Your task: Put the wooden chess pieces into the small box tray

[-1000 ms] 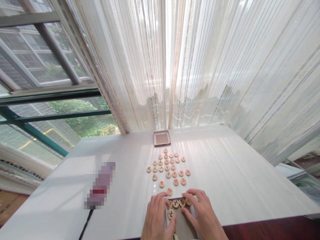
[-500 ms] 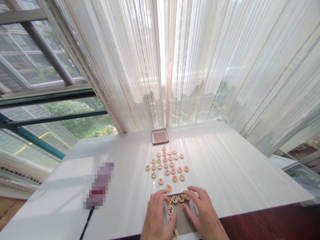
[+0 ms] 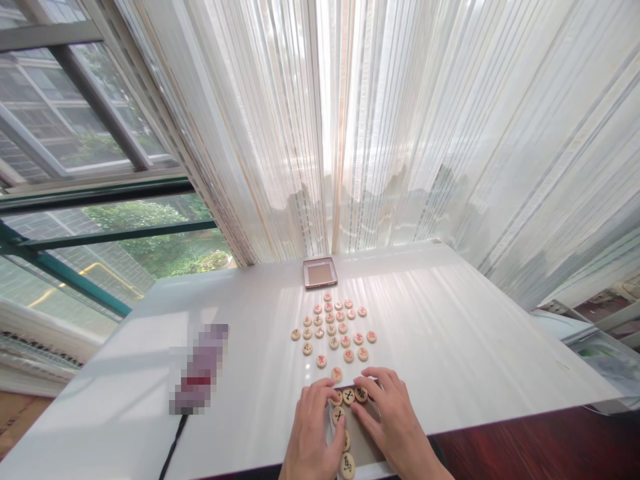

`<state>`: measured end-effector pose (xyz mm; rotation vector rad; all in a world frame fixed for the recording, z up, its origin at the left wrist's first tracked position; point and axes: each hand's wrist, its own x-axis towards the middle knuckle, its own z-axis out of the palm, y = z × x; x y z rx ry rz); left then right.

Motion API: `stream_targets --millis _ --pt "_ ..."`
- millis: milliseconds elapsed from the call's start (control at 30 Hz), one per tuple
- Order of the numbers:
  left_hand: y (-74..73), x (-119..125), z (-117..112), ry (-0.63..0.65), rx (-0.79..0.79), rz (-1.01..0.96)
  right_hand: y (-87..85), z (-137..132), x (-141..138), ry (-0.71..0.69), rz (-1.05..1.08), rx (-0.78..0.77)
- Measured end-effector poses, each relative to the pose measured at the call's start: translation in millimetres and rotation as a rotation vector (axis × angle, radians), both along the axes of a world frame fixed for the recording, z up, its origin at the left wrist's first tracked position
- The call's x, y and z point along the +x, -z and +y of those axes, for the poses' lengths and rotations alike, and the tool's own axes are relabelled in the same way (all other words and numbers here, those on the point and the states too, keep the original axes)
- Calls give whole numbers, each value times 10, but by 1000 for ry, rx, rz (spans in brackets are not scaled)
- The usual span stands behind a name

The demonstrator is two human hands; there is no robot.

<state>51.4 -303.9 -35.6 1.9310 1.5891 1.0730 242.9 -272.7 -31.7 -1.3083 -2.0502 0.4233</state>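
Observation:
Round wooden chess pieces [image 3: 334, 328] with red and black characters lie scattered on the white table [image 3: 450, 347]. A shallow tray [image 3: 367, 443] sits at the near edge with a row of pieces [image 3: 349, 396] along its far side and a column [image 3: 343, 440] down its left. My left hand [image 3: 313, 430] rests with curled fingers on the tray's left side, fingertips touching the pieces there. My right hand [image 3: 393, 427] lies flat over the tray's right part, its fingertips on the row. Neither hand lifts a piece.
A small square box lid [image 3: 320, 273] with a brown rim lies at the far side near sheer curtains [image 3: 380, 133]. A blurred reddish object [image 3: 200, 370] with a black cable [image 3: 173, 447] lies on the left. Dark wood [image 3: 525, 443] shows beyond the near right edge.
Both hands have slid slightly forward over the tray, and the view has shifted so more of the left column of pieces shows near the edge.

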Motion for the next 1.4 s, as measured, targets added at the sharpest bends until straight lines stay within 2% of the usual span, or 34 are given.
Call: stream_targets --millis 167,400,533,633,767,867,933,1033,1167,1267,1400 --pt "29 -21 4 -1 -10 -42 -6 13 -26 8 8 4" --pt "79 -46 -19 14 -5 -40 114 8 92 6 -3 111" --pt "64 -52 -32 17 8 -36 137 22 86 -5 -18 121" --pt "26 -49 -35 4 4 -52 92 30 58 -20 -19 114" --pt "-41 -48 -31 -19 -36 -87 -57 -25 72 -53 -42 96" --pt "-83 -74 -23 -17 -70 -119 -107 -98 85 -141 -116 68" --pt "-87 -112 -21 14 -100 -135 -53 -132 64 -207 -154 72" --pt "-38 -194 -25 85 -123 -145 121 -138 -14 -262 -125 98" --pt "67 -296 -30 158 -116 -126 281 -104 -132 -239 -69 64" --pt "102 -330 -34 187 -94 -132 256 -100 -165 -236 -62 41" --pt "85 -322 -43 157 -63 -143 152 -134 -96 -233 -70 -4"
